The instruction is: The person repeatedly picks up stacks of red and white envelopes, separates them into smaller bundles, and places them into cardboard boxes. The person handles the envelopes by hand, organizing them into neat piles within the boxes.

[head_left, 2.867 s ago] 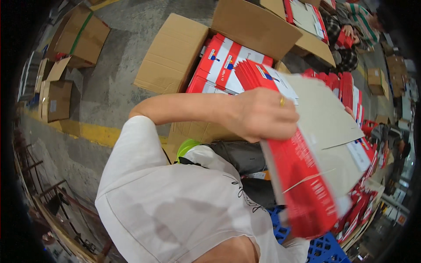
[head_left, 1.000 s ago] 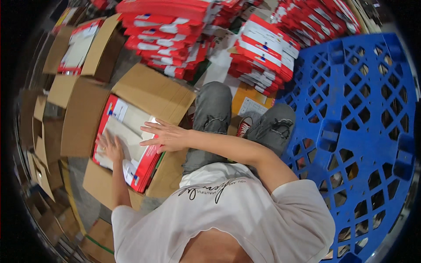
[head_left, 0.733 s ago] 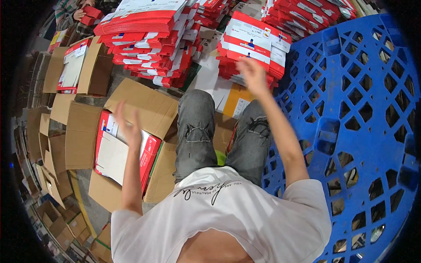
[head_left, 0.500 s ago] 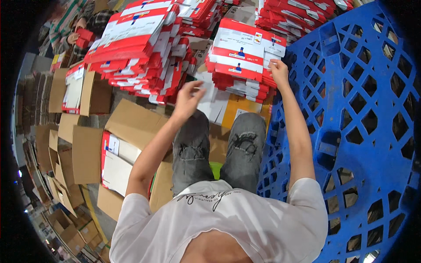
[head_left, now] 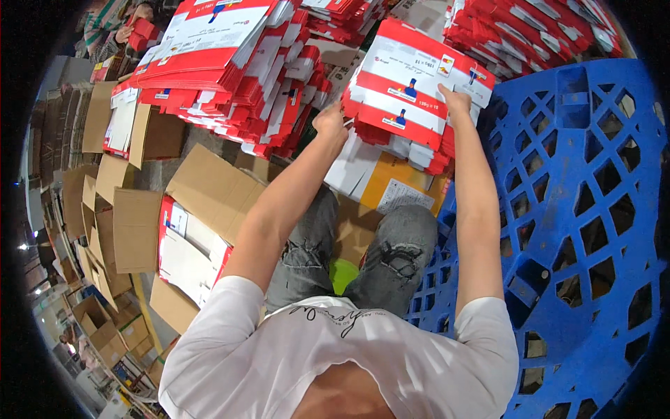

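Observation:
A short stack of flattened red-and-white cartons [head_left: 412,77] lies in front of me, its upper sheets slightly fanned. At its left edge is my left hand [head_left: 330,123], closed on the side of the upper cartons, with the fingertips partly hidden. My right hand [head_left: 456,106] grips the near right part of the top cartons, the thumb side above and the other fingers mostly out of sight. Beneath the stack show white sheets and a yellow-orange printed carton [head_left: 405,183].
A taller stack of flattened cartons [head_left: 209,56] stands to the left, more [head_left: 530,35] at the far right. A blue plastic pallet [head_left: 579,209] fills my right side. Open brown boxes [head_left: 209,188] holding red-and-white cartons stand left. Another person's hand [head_left: 143,12] shows far left.
My left hand has moved right and up from open air onto the stack's left edge. My right hand has shifted from the stack's right edge onto its near side. The view has turned slightly.

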`<state>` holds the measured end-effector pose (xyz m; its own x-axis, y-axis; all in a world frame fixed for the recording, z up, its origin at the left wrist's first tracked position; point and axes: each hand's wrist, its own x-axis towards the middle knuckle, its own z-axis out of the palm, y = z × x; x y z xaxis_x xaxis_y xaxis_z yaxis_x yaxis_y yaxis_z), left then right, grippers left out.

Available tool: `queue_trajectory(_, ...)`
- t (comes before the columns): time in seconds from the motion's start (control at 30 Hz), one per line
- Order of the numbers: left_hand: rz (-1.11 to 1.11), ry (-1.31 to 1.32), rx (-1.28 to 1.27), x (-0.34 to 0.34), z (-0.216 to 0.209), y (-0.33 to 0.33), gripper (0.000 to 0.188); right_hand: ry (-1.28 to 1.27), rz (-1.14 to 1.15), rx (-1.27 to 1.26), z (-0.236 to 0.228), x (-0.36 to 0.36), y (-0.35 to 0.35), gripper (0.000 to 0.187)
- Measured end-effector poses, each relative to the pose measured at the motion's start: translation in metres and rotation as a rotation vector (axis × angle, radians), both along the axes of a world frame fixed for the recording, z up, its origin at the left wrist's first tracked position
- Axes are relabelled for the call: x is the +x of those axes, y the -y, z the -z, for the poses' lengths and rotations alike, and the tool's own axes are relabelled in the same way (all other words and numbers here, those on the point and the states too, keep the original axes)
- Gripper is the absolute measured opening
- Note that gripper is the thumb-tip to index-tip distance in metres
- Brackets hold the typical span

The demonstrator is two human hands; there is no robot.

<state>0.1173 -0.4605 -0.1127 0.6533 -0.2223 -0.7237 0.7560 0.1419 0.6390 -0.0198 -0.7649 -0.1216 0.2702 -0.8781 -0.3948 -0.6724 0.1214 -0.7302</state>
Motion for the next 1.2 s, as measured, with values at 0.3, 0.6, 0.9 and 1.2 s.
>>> queue_trajectory(0.3,0.637,0.382,0.211,-0.006,-0.087,-0.106,0.022,0.046,0.207,-0.008,0.067,-0.004,0.046,0.068)
queue_trajectory(0.6,1.544,0.167,0.311,-0.057,-0.051,-0.074,0.043,0.060,0.105,-0.005,-0.001,0.016,0.002,0.068)
queue_trajectory(0.9,1.355,1.198,0.220,-0.024,-0.148,-0.023,0.046,0.460,-0.033,-0.145,-0.082,-0.006,-0.011,0.042)
queue_trajectory(1.2,1.150,1.496,0.142,0.058,-0.321,0.004,0.097,0.588,-0.713,-0.240,-0.323,-0.055,-0.093,0.027)
